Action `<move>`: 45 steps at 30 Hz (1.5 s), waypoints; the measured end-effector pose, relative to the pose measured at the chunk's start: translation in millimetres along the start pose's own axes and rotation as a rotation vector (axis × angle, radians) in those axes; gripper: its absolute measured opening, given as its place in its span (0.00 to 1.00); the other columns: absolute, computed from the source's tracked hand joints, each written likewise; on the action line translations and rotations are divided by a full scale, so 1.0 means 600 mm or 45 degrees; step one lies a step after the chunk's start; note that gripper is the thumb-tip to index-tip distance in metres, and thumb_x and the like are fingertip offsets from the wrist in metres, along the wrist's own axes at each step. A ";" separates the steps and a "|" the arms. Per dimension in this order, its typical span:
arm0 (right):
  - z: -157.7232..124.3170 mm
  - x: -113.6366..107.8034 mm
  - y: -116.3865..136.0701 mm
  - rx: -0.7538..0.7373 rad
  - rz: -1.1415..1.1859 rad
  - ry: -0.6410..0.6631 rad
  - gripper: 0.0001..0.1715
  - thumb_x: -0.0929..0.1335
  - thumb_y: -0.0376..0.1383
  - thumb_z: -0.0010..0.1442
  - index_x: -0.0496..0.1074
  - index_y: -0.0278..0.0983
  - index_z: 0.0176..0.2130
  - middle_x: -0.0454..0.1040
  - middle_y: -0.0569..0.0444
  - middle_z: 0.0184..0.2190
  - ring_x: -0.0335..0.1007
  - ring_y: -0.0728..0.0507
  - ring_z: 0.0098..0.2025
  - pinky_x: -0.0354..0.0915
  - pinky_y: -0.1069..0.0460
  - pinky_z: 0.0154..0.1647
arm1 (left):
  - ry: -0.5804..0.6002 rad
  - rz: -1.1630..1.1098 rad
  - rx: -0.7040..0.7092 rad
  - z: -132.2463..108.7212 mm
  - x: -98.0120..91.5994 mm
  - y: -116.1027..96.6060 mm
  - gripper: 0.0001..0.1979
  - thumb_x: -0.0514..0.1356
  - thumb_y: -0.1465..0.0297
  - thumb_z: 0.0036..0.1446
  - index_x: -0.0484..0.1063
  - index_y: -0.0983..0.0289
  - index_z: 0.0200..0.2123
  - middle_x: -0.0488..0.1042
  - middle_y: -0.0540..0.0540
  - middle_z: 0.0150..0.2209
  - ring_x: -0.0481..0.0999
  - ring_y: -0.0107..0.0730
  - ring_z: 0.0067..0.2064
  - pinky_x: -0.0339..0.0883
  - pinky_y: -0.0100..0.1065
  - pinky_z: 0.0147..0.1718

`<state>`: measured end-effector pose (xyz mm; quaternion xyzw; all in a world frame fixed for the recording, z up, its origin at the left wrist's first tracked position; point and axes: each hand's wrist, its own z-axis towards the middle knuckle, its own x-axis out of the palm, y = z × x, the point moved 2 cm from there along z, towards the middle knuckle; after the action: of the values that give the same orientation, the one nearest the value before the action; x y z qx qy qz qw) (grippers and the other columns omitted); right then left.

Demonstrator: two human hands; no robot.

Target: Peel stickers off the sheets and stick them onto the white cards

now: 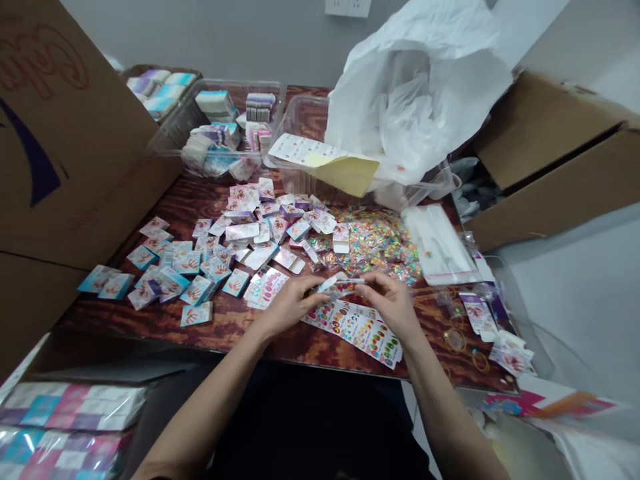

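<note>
Between my two hands, just above the table's front middle, is a small printed carton [341, 288], slightly blurred. My left hand [293, 303] pinches its left end, and my right hand [393, 303] has fingers closed at its right end. I cannot make out whether anything is inside it. Beneath the hands lie sheets of colorful nail stickers [357, 331], with more sticker sheets [266, 288] by my left wrist. Many small cartons [187, 262] with a hand picture are heaped to the left. Beyond my hands spreads a pile of small clear packets [380, 243] with bright multicolored contents.
Clear plastic bins [170, 137] with bundled flat cartons stand at the back left. A large white bag [415, 100] rises behind. Cardboard boxes [90, 153] flank the table. At right lie clear bags [440, 243], rubber bands [480, 360] and loose cartons [511, 353].
</note>
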<state>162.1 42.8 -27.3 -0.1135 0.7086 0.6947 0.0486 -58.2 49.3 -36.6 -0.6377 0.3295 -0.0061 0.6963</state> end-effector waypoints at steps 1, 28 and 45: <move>0.000 0.004 0.002 0.024 -0.025 0.111 0.08 0.70 0.39 0.56 0.72 0.37 0.30 0.70 0.57 0.27 0.64 0.47 0.30 0.59 0.53 0.32 | 0.016 -0.087 -0.049 -0.007 0.003 -0.001 0.12 0.60 0.64 0.61 0.76 0.64 0.44 0.78 0.54 0.38 0.76 0.35 0.38 0.66 0.30 0.37; 0.017 0.052 -0.022 0.051 -0.096 0.483 0.08 0.69 0.34 0.55 0.74 0.37 0.25 0.69 0.55 0.28 0.65 0.46 0.32 0.58 0.52 0.34 | -0.046 -0.577 -0.243 -0.038 0.050 0.019 0.12 0.62 0.63 0.58 0.75 0.66 0.37 0.77 0.53 0.33 0.73 0.31 0.34 0.64 0.29 0.34; 0.018 0.060 -0.015 0.251 0.124 0.386 0.09 0.73 0.40 0.51 0.74 0.37 0.28 0.70 0.57 0.25 0.62 0.51 0.21 0.58 0.55 0.20 | -0.198 -0.655 -0.252 -0.044 0.067 0.015 0.18 0.61 0.64 0.58 0.69 0.63 0.51 0.74 0.52 0.34 0.73 0.30 0.32 0.67 0.28 0.30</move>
<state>128.2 50.2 -44.5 -0.1773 0.7770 0.5984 -0.0817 -42.4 10.4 -62.0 -0.7637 0.1014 -0.1013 0.6295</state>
